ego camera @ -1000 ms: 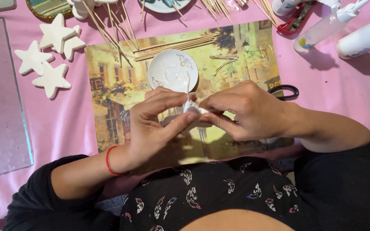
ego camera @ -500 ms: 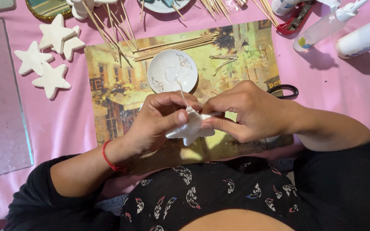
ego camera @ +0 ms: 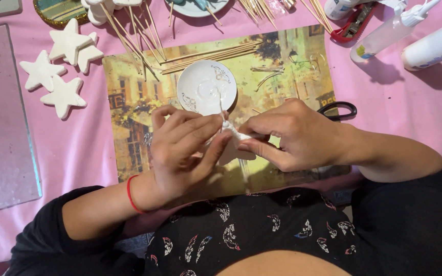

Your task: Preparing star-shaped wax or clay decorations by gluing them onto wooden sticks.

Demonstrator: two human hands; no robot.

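White star [ego camera: 235,149] sits pinched between both hands above a picture mat [ego camera: 129,107] on the pink table [ego camera: 415,107]. Left hand [ego camera: 182,151] and right hand [ego camera: 295,135] both grip it, a thin stick [ego camera: 222,108] rising from their fingertips. Just beyond lies a small white dish [ego camera: 205,87].

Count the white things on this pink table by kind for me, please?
White stars lying at the left: 4
White star held in the left hand and right hand: 1
Small white dish: 1
White squeeze bottles at the right: 2
Total: 8
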